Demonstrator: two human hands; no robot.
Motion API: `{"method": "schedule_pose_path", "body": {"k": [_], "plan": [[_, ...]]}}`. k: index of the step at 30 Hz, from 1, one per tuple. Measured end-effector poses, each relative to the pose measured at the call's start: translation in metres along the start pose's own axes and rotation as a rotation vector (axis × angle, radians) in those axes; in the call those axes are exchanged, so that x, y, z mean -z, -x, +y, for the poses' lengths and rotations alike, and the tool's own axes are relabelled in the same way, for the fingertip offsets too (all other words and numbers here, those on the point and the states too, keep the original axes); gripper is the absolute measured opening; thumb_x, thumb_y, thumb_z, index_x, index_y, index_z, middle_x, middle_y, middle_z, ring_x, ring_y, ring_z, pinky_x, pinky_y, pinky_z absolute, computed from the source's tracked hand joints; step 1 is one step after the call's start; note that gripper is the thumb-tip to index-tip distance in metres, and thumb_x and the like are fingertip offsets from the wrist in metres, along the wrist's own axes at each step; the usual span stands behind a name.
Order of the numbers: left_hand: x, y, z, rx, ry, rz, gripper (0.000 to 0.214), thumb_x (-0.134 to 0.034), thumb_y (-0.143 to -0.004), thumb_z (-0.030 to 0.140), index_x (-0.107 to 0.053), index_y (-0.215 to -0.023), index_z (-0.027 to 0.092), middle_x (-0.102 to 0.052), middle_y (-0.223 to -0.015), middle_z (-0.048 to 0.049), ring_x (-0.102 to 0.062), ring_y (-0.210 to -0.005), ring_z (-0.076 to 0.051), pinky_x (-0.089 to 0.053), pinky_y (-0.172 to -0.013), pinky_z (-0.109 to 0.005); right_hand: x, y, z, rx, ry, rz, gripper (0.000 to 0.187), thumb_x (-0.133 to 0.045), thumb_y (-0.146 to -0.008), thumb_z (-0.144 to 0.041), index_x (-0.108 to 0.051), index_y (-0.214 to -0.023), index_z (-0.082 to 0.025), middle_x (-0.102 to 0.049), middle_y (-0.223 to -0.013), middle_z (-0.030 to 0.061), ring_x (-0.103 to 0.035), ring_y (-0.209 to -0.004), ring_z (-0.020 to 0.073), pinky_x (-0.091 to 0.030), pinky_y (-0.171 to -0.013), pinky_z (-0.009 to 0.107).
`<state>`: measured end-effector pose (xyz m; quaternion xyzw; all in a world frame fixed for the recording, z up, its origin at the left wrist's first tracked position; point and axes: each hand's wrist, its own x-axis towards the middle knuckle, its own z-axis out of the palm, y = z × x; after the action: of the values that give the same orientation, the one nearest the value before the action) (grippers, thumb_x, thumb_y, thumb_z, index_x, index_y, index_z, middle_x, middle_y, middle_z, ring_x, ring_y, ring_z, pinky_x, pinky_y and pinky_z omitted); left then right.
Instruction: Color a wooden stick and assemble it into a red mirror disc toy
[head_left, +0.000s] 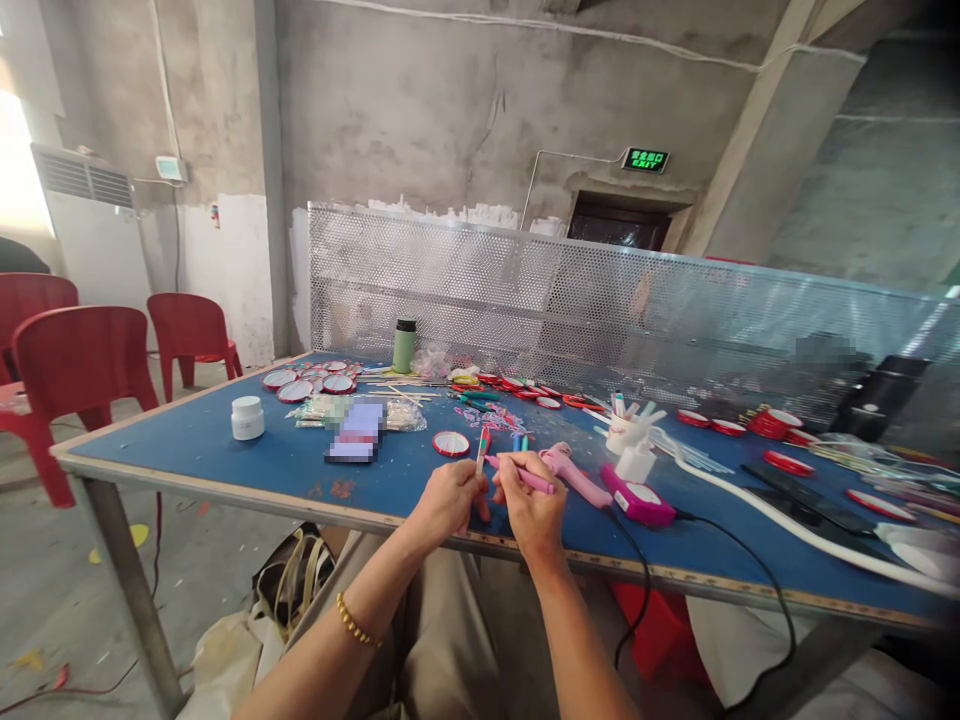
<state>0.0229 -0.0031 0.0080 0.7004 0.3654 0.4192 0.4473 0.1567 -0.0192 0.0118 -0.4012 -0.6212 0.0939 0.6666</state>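
Note:
My left hand [448, 500] pinches a thin upright strip [484, 443], pale below with red and green near its top; its exact kind is too small to make out. Close beside it, my right hand [534, 510] is closed around a pink pen [534, 478], its tip pointing left at the strip. Just behind my left hand lies a round red-rimmed disc [451, 443] with a whitish face. Blue marker-like pieces [520, 442] and a pink glue gun [571, 474] are near my right hand. My fingertips partly hide the lower end of the strip.
On the blue table [180, 445] are a white jar [247, 418], a phone [355, 432], a green bottle [404, 346], and several red-rimmed discs [337, 383]. Rightward, a magenta box [637, 500] trails a black cable, and a white hose [780, 528] crosses the tabletop. A perforated metal screen [450, 290] stands behind.

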Motion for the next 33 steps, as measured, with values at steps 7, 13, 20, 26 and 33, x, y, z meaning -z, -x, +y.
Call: {"method": "schedule_pose_path", "body": {"k": [7, 13, 20, 26, 33], "plan": [[-0.0002, 0.0012, 0.0001, -0.001, 0.01, -0.001, 0.031, -0.043, -0.091, 0.043, -0.051, -0.073, 0.02, -0.07, -0.063, -0.0015, -0.046, -0.033, -0.009, -0.031, -0.04, -0.021, 0.0006, 0.0006, -0.0026, 0.022, -0.018, 0.026, 0.023, -0.061, -0.092, -0.039, -0.064, -0.078, -0.021, -0.061, -0.059, -0.0037, -0.056, -0.042, 0.0111, -0.045, -0.043, 0.024], [-0.0005, 0.0009, -0.0003, -0.013, 0.01, -0.006, 0.032, -0.043, -0.091, 0.044, -0.051, -0.072, 0.02, -0.07, -0.063, -0.0018, -0.045, -0.033, -0.008, -0.031, -0.04, -0.021, 0.0002, 0.0, 0.0004, 0.002, -0.036, -0.001, 0.024, -0.063, -0.091, -0.04, -0.064, -0.078, -0.021, -0.062, -0.06, -0.0031, -0.055, -0.042, 0.0111, -0.045, -0.041, 0.024], [0.0, 0.0009, 0.0009, -0.011, 0.002, -0.007, 0.029, -0.042, -0.091, 0.04, -0.052, -0.073, 0.019, -0.07, -0.062, -0.0022, -0.045, -0.033, -0.008, -0.031, -0.04, -0.021, 0.0003, 0.0001, 0.0006, 0.007, -0.018, 0.003, 0.024, -0.062, -0.091, -0.039, -0.063, -0.077, -0.02, -0.061, -0.059, -0.0034, -0.056, -0.041, 0.0109, -0.045, -0.041, 0.023], [0.0002, 0.0023, 0.0028, -0.005, -0.018, 0.005, 0.028, -0.042, -0.091, 0.039, -0.053, -0.074, 0.019, -0.069, -0.06, -0.0011, -0.046, -0.034, -0.008, -0.033, -0.044, -0.021, 0.0006, 0.0005, -0.0014, 0.03, -0.004, 0.027, 0.024, -0.061, -0.092, -0.039, -0.064, -0.077, -0.02, -0.061, -0.058, -0.0038, -0.054, -0.042, 0.0104, -0.044, -0.042, 0.023], [0.0001, 0.0014, 0.0028, -0.008, -0.031, -0.003, 0.031, -0.042, -0.091, 0.042, -0.052, -0.073, 0.019, -0.069, -0.062, -0.0018, -0.045, -0.034, -0.008, -0.032, -0.042, -0.021, 0.0002, 0.0002, 0.0026, 0.019, -0.011, 0.008, 0.024, -0.061, -0.091, -0.04, -0.064, -0.078, -0.021, -0.062, -0.059, -0.0034, -0.055, -0.042, 0.0109, -0.045, -0.042, 0.024]]}}
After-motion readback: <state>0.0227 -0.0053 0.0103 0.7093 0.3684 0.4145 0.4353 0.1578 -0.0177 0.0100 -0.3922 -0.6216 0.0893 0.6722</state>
